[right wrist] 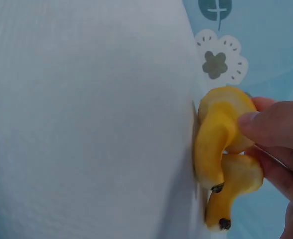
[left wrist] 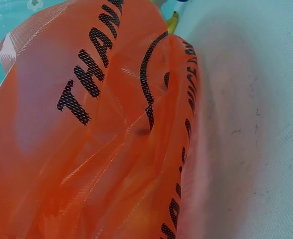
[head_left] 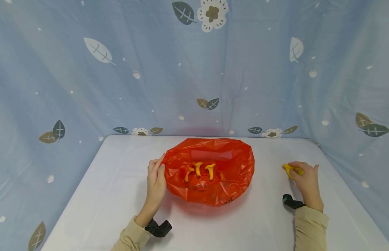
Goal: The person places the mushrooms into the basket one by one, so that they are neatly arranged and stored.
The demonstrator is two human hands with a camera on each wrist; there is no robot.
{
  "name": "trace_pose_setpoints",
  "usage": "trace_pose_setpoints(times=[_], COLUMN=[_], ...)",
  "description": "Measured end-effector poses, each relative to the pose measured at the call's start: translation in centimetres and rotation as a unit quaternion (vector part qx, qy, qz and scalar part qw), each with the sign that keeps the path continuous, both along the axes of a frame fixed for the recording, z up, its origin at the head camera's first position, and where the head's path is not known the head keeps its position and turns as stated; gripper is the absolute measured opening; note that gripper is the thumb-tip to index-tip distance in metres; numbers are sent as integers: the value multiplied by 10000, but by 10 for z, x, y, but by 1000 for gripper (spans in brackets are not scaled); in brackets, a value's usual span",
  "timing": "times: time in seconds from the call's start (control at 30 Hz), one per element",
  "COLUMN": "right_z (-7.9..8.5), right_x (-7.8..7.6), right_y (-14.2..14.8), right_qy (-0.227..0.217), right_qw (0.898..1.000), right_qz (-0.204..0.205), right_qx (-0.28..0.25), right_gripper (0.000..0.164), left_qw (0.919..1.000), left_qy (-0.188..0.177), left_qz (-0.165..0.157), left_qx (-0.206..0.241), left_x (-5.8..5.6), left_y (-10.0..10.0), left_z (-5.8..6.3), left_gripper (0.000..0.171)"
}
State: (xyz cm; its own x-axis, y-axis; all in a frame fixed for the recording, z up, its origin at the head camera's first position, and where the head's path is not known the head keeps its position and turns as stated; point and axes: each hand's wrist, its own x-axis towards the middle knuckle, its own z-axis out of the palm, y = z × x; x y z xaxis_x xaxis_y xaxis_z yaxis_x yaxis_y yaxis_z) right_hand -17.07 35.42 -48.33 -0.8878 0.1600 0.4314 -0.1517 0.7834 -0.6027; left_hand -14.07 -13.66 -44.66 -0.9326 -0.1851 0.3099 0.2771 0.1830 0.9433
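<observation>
My left hand [head_left: 156, 179] grips the left rim of a red plastic bag [head_left: 235, 188], which stands spread wide on the table. Inside the bag lie three yellow chanterelle mushrooms [head_left: 198, 169]. Printed black letters on the bag's side fill much of the left wrist view; the hand is outside that frame. Over to the right, my right hand [head_left: 308, 183] pinches a yellow chanterelle mushroom [right wrist: 213, 144] between thumb and fingers, close over the table. A second chanterelle [right wrist: 243, 172] sits right beside it against the fingers, partly hidden by the first.
The white table [head_left: 113, 195] carries the bag near its back middle. Behind it hangs a blue curtain [head_left: 169, 62] with leaf and flower prints, which also runs down both sides. Each wrist wears a black camera mount [head_left: 158, 228].
</observation>
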Motion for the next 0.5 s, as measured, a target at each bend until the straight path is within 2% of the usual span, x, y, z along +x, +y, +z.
trace_pose_setpoints(times=[0.1,0.33,0.5], right_z=[-2,-8,-6], right_x=[-1,-4,-3], right_y=[0,2,0], right_qy=[-163,-108,-124], right_qw=[9998,9999,9996], right_qz=[-130,-124,-269], right_qx=[-35,41,-27], right_gripper=[21,20,17], left_qw=[10000,10000,10000], left_qy=[17,24,8], left_qz=[14,50,43], left_qx=[-31,-60,-57], left_x=[0,0,0], left_y=[1,1,2], left_z=[0,0,0], left_gripper=[41,41,41])
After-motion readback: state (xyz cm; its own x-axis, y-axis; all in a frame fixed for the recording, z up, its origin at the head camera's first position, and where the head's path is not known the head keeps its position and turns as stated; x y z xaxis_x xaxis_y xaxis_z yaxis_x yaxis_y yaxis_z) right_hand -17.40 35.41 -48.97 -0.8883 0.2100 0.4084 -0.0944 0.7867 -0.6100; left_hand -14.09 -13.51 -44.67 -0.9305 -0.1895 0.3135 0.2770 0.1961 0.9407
